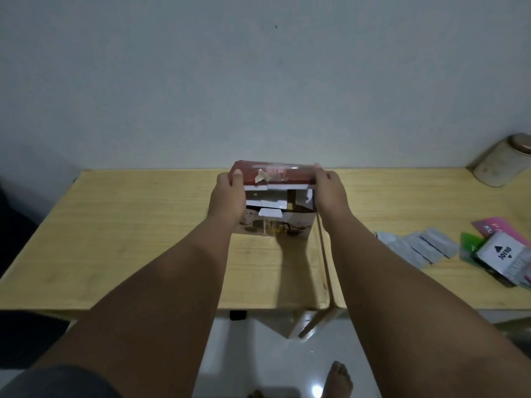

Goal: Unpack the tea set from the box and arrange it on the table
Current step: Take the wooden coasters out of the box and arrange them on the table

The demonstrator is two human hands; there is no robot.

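Toward the right end of the pale wooden table (115, 239) lie overlapping grey foil sachets (416, 247). Just right of them are a green packet (469, 244), a pink packet (500, 226) and a white box printed JOYKO (502, 254). A pale cylindrical jar with a brownish lid (500, 165) leans tilted at the far right corner.

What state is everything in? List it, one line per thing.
box: on the table, red top flap raised, torn tape on it
left hand: grips the box's left side
right hand: grips the box's right side
foil packets: lie flat, overlapping
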